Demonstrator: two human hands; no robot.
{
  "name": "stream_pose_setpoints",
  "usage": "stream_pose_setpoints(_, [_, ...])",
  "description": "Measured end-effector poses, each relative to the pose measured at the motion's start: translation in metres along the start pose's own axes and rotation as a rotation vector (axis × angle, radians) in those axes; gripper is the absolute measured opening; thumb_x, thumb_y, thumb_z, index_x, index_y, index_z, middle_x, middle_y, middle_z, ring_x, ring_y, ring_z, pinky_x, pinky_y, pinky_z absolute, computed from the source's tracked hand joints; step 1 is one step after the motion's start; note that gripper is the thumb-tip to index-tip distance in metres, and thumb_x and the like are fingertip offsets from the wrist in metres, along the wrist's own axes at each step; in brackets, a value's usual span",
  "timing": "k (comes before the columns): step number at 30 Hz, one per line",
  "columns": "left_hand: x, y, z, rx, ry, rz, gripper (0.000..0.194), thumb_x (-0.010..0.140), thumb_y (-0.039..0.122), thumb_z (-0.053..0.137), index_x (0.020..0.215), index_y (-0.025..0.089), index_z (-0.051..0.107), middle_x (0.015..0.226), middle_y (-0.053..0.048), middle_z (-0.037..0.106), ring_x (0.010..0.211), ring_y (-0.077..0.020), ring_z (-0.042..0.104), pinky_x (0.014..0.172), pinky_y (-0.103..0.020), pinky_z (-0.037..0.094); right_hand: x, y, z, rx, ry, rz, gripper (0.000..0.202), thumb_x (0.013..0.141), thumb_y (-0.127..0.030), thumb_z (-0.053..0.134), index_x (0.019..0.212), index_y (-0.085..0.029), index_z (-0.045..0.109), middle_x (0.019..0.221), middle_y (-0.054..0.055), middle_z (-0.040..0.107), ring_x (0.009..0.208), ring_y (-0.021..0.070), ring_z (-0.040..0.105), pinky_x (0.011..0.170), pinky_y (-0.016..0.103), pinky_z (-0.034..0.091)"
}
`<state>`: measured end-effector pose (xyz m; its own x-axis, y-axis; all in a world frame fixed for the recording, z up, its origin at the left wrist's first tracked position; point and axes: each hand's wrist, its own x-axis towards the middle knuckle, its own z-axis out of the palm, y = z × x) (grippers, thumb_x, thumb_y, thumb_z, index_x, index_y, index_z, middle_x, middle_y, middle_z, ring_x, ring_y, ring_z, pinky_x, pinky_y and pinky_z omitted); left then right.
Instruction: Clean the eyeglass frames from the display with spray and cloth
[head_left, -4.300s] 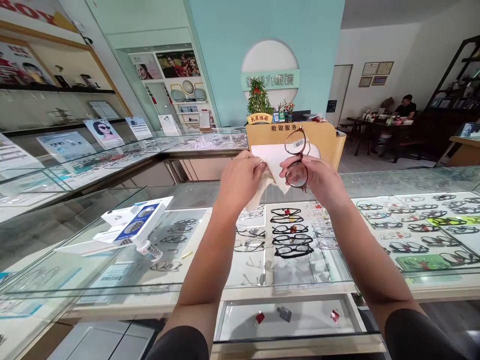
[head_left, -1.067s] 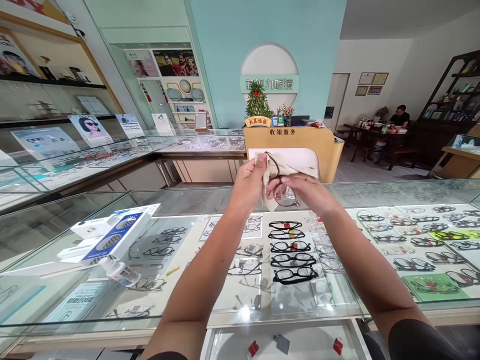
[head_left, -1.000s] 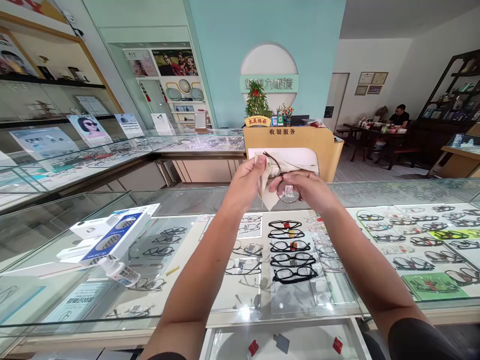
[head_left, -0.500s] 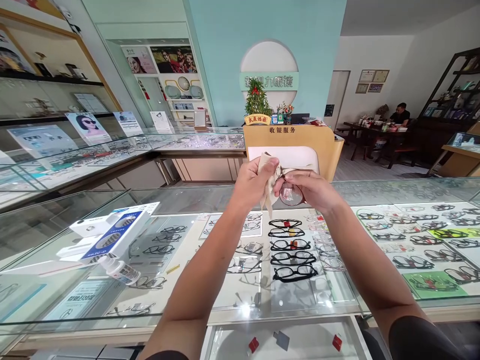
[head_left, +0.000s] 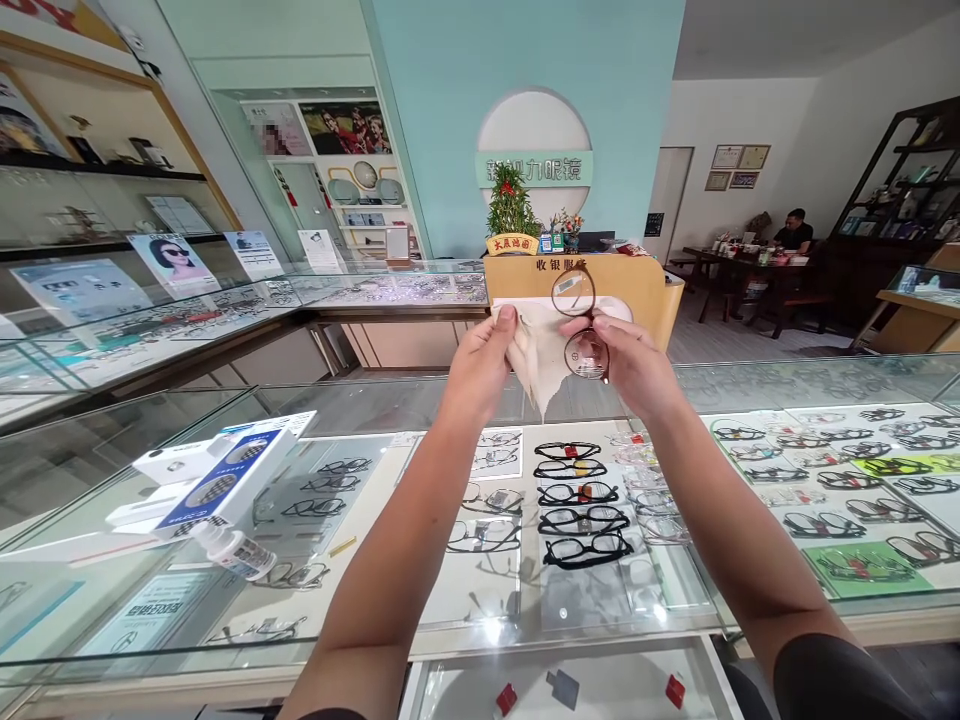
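Note:
A beige cloth hangs from my left hand, its thumb and fingers closed on the upper left corner. Thin-rimmed round glasses are pinched in my right hand; one lens stands above the other, in front of the cloth. Clear lenses show small marks or stickers. Both hands are raised over the glass display counter, a small gap between them. Beneath, black-framed glasses lie in a column inside the counter.
A white spray bottle and a blue and white box are on the counter at left. An open drawer with small red and grey pieces is at the bottom. Beyond stands a wooden desk; a person sits far right.
My left hand has moved left and spread the cloth out. The glasses have come off the cloth's folds and turned upright in my right hand, both lenses now showing.

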<state>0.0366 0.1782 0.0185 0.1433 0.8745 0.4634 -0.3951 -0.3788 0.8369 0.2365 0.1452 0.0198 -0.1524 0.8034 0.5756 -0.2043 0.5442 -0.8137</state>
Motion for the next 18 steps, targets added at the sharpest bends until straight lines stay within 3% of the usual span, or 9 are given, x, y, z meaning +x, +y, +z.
stream_pose_setpoints(3, [-0.006, 0.006, 0.001, 0.068, -0.03, -0.031, 0.055, 0.081, 0.072, 0.081, 0.082, 0.018, 0.072, 0.072, -0.002, 0.072, 0.067, -0.0145, 0.065, 0.064, -0.024, 0.05, 0.001, 0.004, -0.001, -0.01, 0.043, -0.058, 0.031, 0.096, -0.052, 0.069, 0.103, -0.026, 0.084, 0.112, 0.006, 0.071, 0.087, 0.0199, 0.055, 0.074, 0.032, 0.048])
stream_pose_setpoints(8, [-0.015, 0.012, 0.006, 0.177, -0.196, -0.096, 0.057, 0.082, 0.073, 0.079, 0.079, 0.017, 0.073, 0.07, -0.002, 0.069, 0.07, -0.0156, 0.063, 0.066, -0.025, 0.048, 0.002, 0.007, 0.001, 0.023, 0.017, -0.089, 0.028, 0.097, -0.053, 0.07, 0.103, -0.029, 0.085, 0.123, 0.004, 0.072, 0.104, 0.0215, 0.061, 0.089, 0.034, 0.051])
stream_pose_setpoints(11, [-0.018, 0.011, 0.01, 0.196, -0.278, -0.11, 0.057, 0.084, 0.073, 0.077, 0.08, 0.016, 0.074, 0.074, -0.003, 0.07, 0.076, -0.0166, 0.063, 0.07, -0.025, 0.049, 0.002, 0.008, 0.004, 0.057, -0.019, -0.042, 0.03, 0.097, -0.054, 0.071, 0.106, -0.029, 0.084, 0.118, 0.004, 0.073, 0.102, 0.021, 0.063, 0.088, 0.033, 0.053])
stream_pose_setpoints(15, [-0.018, 0.007, 0.013, 0.156, -0.395, -0.114, 0.053, 0.087, 0.069, 0.076, 0.085, 0.016, 0.074, 0.081, -0.005, 0.071, 0.08, -0.0171, 0.063, 0.075, -0.027, 0.049, 0.001, 0.008, 0.007, 0.107, -0.033, 0.026, 0.036, 0.094, -0.057, 0.074, 0.108, -0.026, 0.084, 0.101, 0.002, 0.072, 0.08, 0.016, 0.059, 0.072, 0.029, 0.051])
stream_pose_setpoints(18, [-0.017, 0.005, 0.014, 0.137, -0.429, -0.124, 0.049, 0.088, 0.065, 0.079, 0.087, 0.016, 0.073, 0.083, -0.004, 0.069, 0.078, -0.016, 0.061, 0.074, -0.027, 0.048, 0.0, 0.008, 0.01, 0.117, -0.03, 0.036, 0.038, 0.094, -0.057, 0.073, 0.111, -0.025, 0.083, 0.094, 0.002, 0.071, 0.08, 0.0167, 0.06, 0.072, 0.029, 0.052])
